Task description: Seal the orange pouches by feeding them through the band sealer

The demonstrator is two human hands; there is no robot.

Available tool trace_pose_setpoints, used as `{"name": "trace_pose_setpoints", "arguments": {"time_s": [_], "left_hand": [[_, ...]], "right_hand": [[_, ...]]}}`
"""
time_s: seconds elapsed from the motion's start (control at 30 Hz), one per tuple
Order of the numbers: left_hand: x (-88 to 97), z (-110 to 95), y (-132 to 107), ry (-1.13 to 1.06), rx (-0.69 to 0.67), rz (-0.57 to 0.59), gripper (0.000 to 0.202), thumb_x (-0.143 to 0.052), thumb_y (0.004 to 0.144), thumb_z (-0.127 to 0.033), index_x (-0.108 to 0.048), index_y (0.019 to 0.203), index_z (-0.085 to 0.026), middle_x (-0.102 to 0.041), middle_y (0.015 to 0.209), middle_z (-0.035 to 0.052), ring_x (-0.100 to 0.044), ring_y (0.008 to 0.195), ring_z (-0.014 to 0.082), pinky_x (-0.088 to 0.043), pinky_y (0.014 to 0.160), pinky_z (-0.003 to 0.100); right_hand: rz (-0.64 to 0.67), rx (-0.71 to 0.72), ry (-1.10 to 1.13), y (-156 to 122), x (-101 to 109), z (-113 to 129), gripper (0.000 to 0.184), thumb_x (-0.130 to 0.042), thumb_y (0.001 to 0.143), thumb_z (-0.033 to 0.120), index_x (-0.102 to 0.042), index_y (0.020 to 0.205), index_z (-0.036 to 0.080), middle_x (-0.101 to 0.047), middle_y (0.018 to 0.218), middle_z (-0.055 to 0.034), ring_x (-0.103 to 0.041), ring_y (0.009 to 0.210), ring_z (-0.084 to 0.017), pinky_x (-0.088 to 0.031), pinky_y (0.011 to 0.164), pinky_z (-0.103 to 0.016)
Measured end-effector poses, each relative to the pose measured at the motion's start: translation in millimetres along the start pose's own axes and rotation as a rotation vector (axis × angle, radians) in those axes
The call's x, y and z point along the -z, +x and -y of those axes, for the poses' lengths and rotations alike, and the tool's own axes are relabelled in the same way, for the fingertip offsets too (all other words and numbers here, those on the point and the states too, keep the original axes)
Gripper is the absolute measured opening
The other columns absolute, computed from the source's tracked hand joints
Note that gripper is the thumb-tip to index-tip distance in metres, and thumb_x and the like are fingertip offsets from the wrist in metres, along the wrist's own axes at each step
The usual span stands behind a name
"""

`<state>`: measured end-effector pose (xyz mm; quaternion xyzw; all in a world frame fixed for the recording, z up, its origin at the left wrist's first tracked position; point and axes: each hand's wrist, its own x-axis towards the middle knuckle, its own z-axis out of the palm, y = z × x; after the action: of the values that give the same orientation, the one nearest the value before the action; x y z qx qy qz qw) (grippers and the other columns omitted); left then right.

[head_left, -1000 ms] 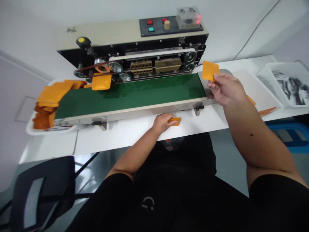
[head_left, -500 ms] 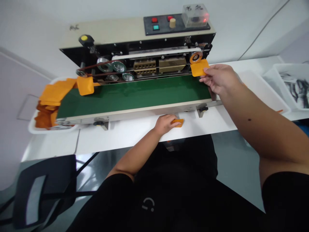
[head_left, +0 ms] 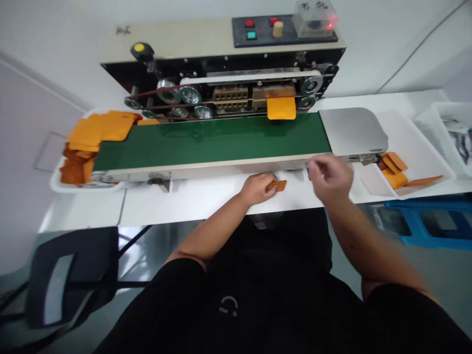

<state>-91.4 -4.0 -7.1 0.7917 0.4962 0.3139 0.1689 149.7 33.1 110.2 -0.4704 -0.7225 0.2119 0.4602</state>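
A band sealer (head_left: 224,49) stands at the back of a white table (head_left: 206,199), with a green conveyor belt (head_left: 214,140) in front. One orange pouch (head_left: 281,107) rides in the sealing band near the right end. My left hand (head_left: 258,188) rests on the table, closed on an orange pouch (head_left: 279,185). My right hand (head_left: 330,175) hovers to the right of it, just below the belt's edge, blurred by motion, fingers curled, with nothing visible in it.
A white tray (head_left: 59,179) at the belt's left end holds a heap of orange pouches (head_left: 92,137). Another white tray (head_left: 424,157) on the right holds a few orange pouches (head_left: 394,169). A bin (head_left: 457,140) with dark items sits far right. A black chair (head_left: 70,275) stands lower left.
My right hand fed its orange pouch into the sealing band, let go and drew back towards my left hand. The earlier pouch left the belt at the left end.
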Motion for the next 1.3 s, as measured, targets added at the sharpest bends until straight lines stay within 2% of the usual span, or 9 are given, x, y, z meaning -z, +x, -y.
{"name": "trace_pose_setpoints", "arguments": {"time_s": [0.07, 0.2, 0.33, 0.53, 0.73, 0.9, 1.1, 1.2, 1.3], "left_hand": [[2.0, -3, 1, -0.015, -0.001, -0.007, 0.018, -0.069, 0.094, -0.027, -0.075, 0.110, -0.024, -0.081, 0.100, 0.0036, -0.074, 0.086, 0.0197, -0.053, 0.075, 0.030], [4.2, -3, 1, -0.063, -0.031, -0.038, 0.017, -0.065, 0.102, -0.029, -0.075, 0.115, -0.024, -0.081, 0.101, 0.0039, -0.074, 0.088, 0.0185, -0.053, 0.079, 0.029], [5.6, 1, 2, -0.066, -0.093, -0.036, 0.027, -0.054, 0.113, -0.038, -0.076, 0.115, -0.023, -0.080, 0.100, 0.0056, -0.074, 0.089, 0.0188, -0.052, 0.079, 0.030], [2.9, 6, 1, -0.137, -0.052, -0.030, 0.024, -0.067, 0.106, -0.040, -0.075, 0.118, -0.021, -0.080, 0.097, 0.0055, -0.072, 0.082, 0.0189, -0.053, 0.076, 0.031], [-4.6, 11, 0, -0.351, 0.080, -0.034, 0.043, -0.080, 0.095, -0.034, -0.068, 0.134, -0.021, -0.080, 0.094, 0.0024, -0.070, 0.074, 0.0149, -0.053, 0.071, 0.026], [-2.3, 14, 0, -0.481, 0.100, -0.037, 0.039, -0.075, 0.102, -0.047, -0.069, 0.129, -0.019, -0.081, 0.092, 0.0040, -0.071, 0.075, 0.0151, -0.053, 0.071, 0.026], [-0.2, 14, -1, -0.543, 0.067, -0.069, 0.040, -0.069, 0.106, -0.051, -0.068, 0.130, -0.019, -0.079, 0.092, 0.0047, -0.068, 0.074, 0.0146, -0.051, 0.070, 0.026], [1.1, 14, -1, -0.549, 0.031, -0.033, 0.045, -0.073, 0.104, -0.054, -0.066, 0.133, -0.020, -0.077, 0.090, 0.0033, -0.064, 0.070, 0.0133, -0.051, 0.070, 0.026], [3.1, 13, 0, -0.509, -0.017, -0.011, 0.040, -0.072, 0.104, -0.054, -0.069, 0.126, -0.021, -0.077, 0.088, 0.0032, -0.064, 0.070, 0.0136, -0.052, 0.070, 0.027]], "right_hand": [[0.042, 0.088, -0.072, -35, -15, -14, 0.013, -0.069, 0.102, 0.034, -0.076, 0.108, 0.025, -0.073, 0.093, -0.0057, -0.064, 0.072, -0.019, -0.054, 0.064, -0.034], [0.211, -0.006, -0.071, -67, -48, -43, 0.041, -0.069, 0.097, 0.032, -0.072, 0.138, 0.026, -0.074, 0.130, -0.0122, -0.066, 0.078, -0.020, -0.060, 0.067, -0.038], [0.277, -0.138, -0.013, -74, -60, -59, 0.027, -0.067, 0.097, 0.032, -0.078, 0.121, 0.026, -0.078, 0.105, -0.0080, -0.068, 0.077, -0.022, -0.062, 0.075, -0.040], [0.116, -0.357, 0.249, -83, -60, -62, 0.021, -0.076, 0.094, 0.045, -0.076, 0.100, 0.025, -0.076, 0.096, -0.0051, -0.072, 0.085, -0.022, -0.061, 0.073, -0.035], [-0.140, -0.576, 0.587, -78, -64, -56, 0.030, -0.082, 0.089, 0.046, -0.063, 0.097, 0.025, -0.062, 0.072, 0.0026, -0.055, 0.055, -0.012, -0.044, 0.049, -0.024], [-0.069, -0.601, 0.624, -76, -67, -44, 0.044, -0.084, 0.083, 0.046, -0.058, 0.113, 0.027, -0.072, 0.089, 0.0017, -0.067, 0.059, -0.013, -0.054, 0.053, -0.026], [0.224, -0.509, 0.383, -74, -39, -27, 0.024, -0.080, 0.092, 0.044, -0.076, 0.103, 0.023, -0.075, 0.077, -0.0008, -0.072, 0.065, -0.018, -0.061, 0.063, -0.032], [0.078, -0.345, 0.384, -57, -11, -13, 0.019, -0.085, 0.090, 0.039, -0.076, 0.092, 0.023, -0.075, 0.072, -0.0001, -0.071, 0.061, -0.017, -0.060, 0.060, -0.031], [-0.236, -0.213, 0.545, -18, 15, -5, 0.028, -0.092, 0.086, 0.037, -0.069, 0.087, 0.022, -0.073, 0.067, 0.0012, -0.064, 0.051, -0.013, -0.052, 0.050, -0.027]]}}
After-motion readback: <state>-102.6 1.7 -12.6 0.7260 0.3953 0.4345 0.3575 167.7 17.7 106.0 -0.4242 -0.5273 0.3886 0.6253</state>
